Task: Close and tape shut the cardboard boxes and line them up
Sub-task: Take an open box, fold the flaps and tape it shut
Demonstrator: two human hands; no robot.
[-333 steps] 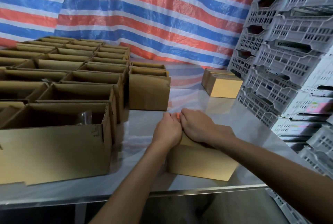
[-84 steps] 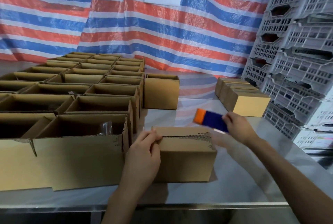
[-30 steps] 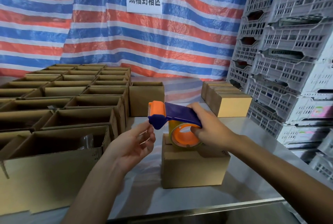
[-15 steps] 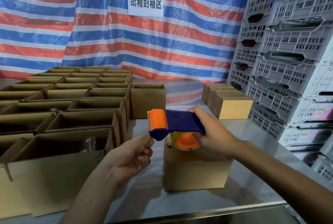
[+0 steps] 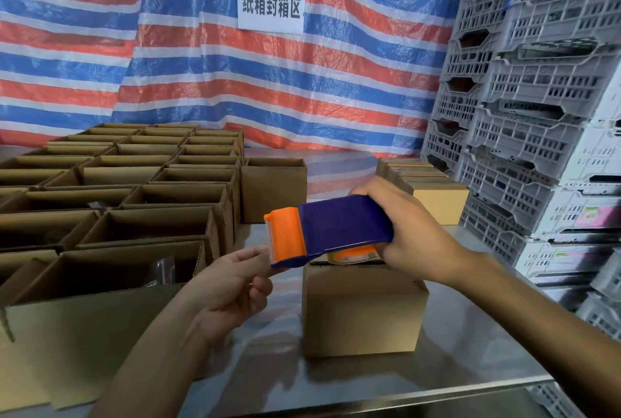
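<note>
Drawing tape: right hand [image 5: 413, 236] curled round tape dispenser [image 5: 336, 229], left hand [image 5: 235, 283] apparently pinching its tape end [image 5: 270, 255]; next, anchor it on closed cardboard box [image 5: 363, 310] near table's [image 5: 470, 367] front edge.

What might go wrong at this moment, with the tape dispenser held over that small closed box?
The left hand has its fingertips right at the toothed orange end of the tape dispenser, so a slip might nick them. Neither hand holds the closed cardboard box: the right hand grips the dispenser, so the box may slide on the smooth steel table once tape is pressed on.
</note>
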